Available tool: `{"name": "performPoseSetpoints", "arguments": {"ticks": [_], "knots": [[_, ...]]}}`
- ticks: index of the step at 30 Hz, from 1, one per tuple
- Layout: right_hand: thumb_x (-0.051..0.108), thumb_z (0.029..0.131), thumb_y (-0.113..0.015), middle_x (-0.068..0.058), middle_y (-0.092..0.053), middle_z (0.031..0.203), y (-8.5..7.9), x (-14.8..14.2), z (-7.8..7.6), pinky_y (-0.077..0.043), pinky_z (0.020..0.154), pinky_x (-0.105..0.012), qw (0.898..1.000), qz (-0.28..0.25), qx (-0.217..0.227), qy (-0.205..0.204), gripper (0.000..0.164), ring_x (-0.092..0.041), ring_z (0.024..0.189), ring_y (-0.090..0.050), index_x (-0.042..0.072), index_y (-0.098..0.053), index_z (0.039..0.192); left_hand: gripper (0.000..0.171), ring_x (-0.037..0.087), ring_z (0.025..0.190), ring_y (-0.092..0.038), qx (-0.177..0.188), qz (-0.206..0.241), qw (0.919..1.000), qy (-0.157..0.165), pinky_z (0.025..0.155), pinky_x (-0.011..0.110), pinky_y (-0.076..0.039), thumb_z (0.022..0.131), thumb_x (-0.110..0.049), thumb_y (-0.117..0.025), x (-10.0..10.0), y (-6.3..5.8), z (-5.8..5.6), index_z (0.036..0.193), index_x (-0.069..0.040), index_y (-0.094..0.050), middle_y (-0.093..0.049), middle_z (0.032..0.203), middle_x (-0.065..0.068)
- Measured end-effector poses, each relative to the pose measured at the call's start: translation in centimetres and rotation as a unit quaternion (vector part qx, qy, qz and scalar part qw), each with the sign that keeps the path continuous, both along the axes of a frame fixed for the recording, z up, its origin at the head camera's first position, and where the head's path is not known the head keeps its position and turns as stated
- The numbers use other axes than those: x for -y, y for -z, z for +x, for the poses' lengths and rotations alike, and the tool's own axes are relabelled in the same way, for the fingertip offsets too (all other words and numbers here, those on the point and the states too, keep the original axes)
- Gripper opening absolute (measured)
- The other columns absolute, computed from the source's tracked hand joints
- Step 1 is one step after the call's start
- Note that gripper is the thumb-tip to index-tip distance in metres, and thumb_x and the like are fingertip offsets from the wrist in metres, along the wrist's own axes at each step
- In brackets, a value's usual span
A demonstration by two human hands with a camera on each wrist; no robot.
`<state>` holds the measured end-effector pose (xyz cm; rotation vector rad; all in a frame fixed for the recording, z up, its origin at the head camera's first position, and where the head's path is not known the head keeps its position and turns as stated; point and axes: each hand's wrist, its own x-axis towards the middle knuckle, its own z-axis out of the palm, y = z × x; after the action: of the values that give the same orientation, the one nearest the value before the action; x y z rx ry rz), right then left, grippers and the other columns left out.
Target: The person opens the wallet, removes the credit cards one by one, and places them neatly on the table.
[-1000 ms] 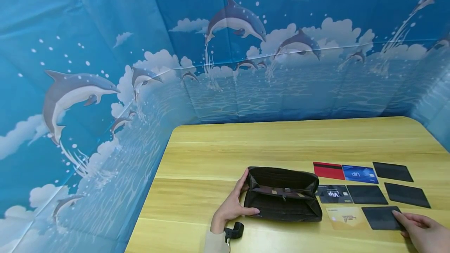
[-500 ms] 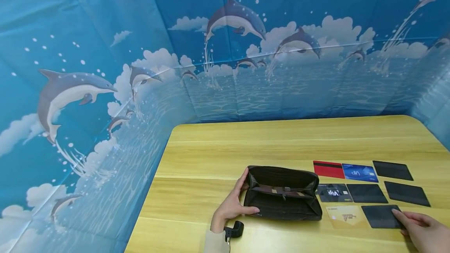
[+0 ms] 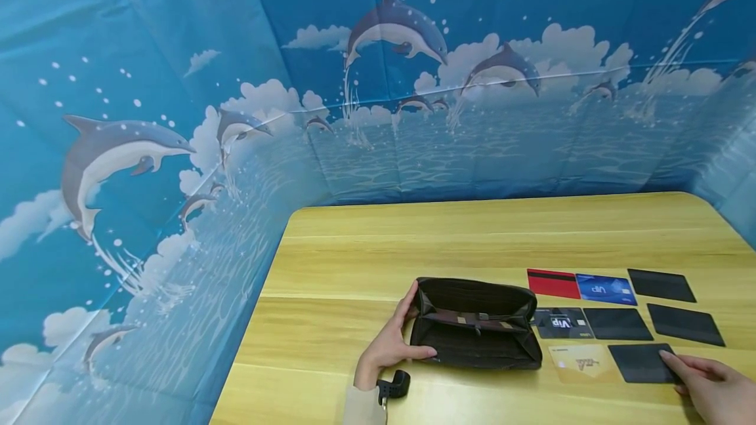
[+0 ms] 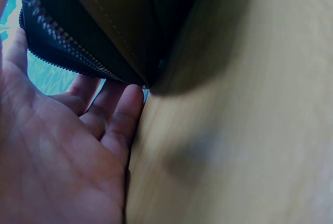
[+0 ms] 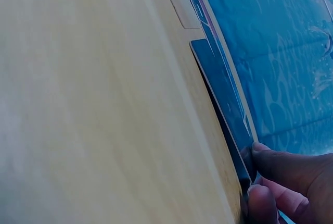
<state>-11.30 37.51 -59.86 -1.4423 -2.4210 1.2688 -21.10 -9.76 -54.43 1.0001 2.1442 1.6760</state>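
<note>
A dark zip-around wallet (image 3: 478, 351) lies on the table with its mouth spread wide in the head view. My left hand (image 3: 386, 346) grips its left end, thumb over the near edge and fingers along the side. In the left wrist view the fingers touch the wallet's zipper edge (image 4: 67, 39). At the lower right, my right hand (image 3: 711, 382) pinches the right edge of a plain black card (image 3: 640, 364). The right wrist view has the thumb on top and a finger at the edge of that card (image 5: 221, 88), which looks slightly raised off the table.
Around it lie a gold card (image 3: 581, 363), a black VIP card (image 3: 562, 323), a red card (image 3: 553, 284), a blue VIP card (image 3: 605, 289) and several plain black cards (image 3: 617, 324). A dolphin-print curtain (image 3: 502, 149) stands behind the wooden table (image 3: 331, 261).
Both hands, the wallet and the cards keep their places. Only the head view has shifted very slightly.
</note>
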Motion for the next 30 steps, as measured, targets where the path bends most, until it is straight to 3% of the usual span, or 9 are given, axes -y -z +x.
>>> {"name": "performPoseSetpoints", "arguments": {"ticks": [16, 24, 30], "knots": [[0.025, 0.095, -0.057, -0.019, -0.056, 0.068, -0.8, 0.5, 0.0, -0.037, 0.043, -0.028, 1.000, 0.002, -0.009, 0.011, 0.049, -0.017, 0.043, -0.049, -0.015, -0.048, 0.122, 0.112, 0.028, 0.126, -0.039, 0.019, -0.001, 0.9998, -0.006, 0.106, 0.052, -0.024, 0.075, 0.001, -0.079, -0.1, -0.3, 0.2, 0.154, -0.013, 0.000, -0.012, 0.155, 0.008], [0.025, 0.095, -0.057, -0.015, -0.055, 0.064, -0.7, 0.4, -0.1, -0.036, 0.042, -0.028, 1.000, 0.005, -0.009, 0.011, 0.048, -0.017, 0.043, -0.049, -0.015, -0.048, 0.121, 0.117, 0.022, 0.125, -0.040, -0.013, -0.003, 0.9998, -0.016, 0.107, 0.043, -0.028, 0.073, -0.003, -0.082, 0.1, 3.0, -1.0, 0.154, -0.023, 0.000, -0.013, 0.155, 0.002], [0.024, 0.095, -0.057, -0.013, -0.055, 0.064, -1.0, 0.5, 0.0, -0.035, 0.044, -0.028, 1.000, 0.012, -0.006, 0.003, 0.046, -0.017, 0.045, -0.048, -0.015, -0.049, 0.119, 0.116, 0.022, 0.125, -0.040, -0.027, -0.004, 0.9995, -0.015, 0.105, 0.040, -0.031, 0.073, -0.006, -0.083, 0.2, 2.9, -1.0, 0.154, -0.021, -0.001, -0.011, 0.156, 0.003]]}}
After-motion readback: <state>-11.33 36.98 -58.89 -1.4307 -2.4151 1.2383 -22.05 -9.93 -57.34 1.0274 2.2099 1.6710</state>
